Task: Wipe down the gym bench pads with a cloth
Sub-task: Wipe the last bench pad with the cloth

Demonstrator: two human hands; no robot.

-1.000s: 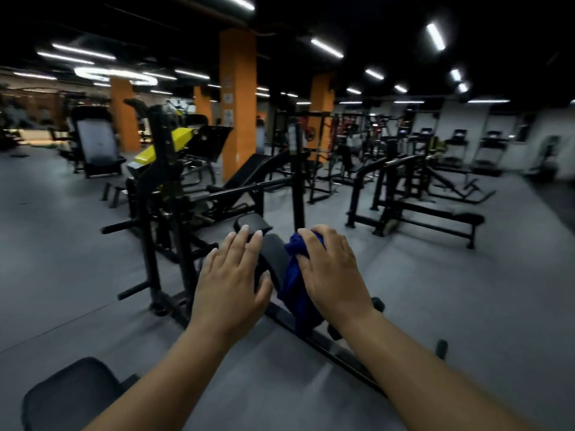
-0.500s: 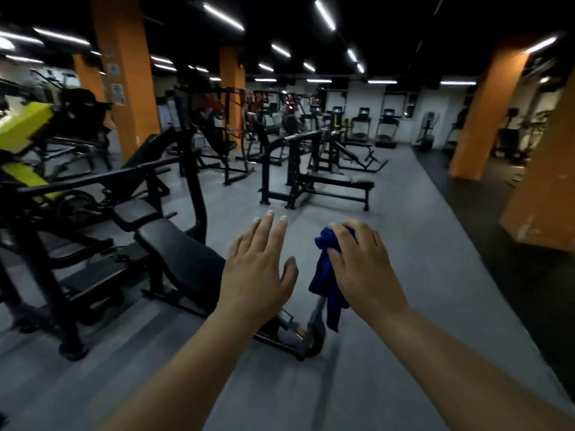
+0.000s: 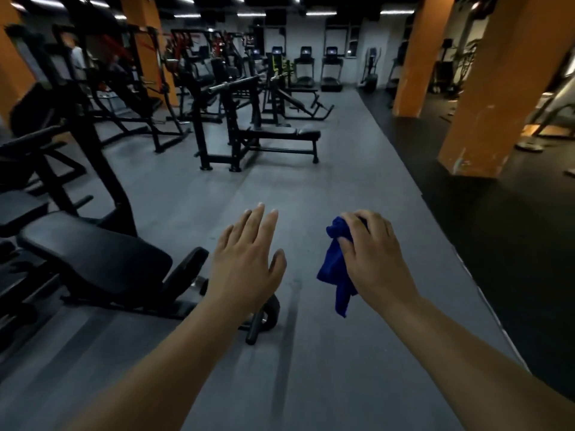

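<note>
Currently: blue cloth (image 3: 334,269), bunched, tail hanging, carried in mid-air over the grey floor (image 3: 311,188). Right grip (image 3: 373,259): fingers curled round the cloth. Left grip (image 3: 245,262): fingers straight, holding nothing, beside a black bench pad (image 3: 93,256). Beyond: flat bench (image 3: 280,132), orange pillar (image 3: 485,88).

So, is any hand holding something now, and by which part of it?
The right hand grips the blue cloth by its bunched upper end; the rest hangs free below. The left hand is open and holds nothing.
</note>
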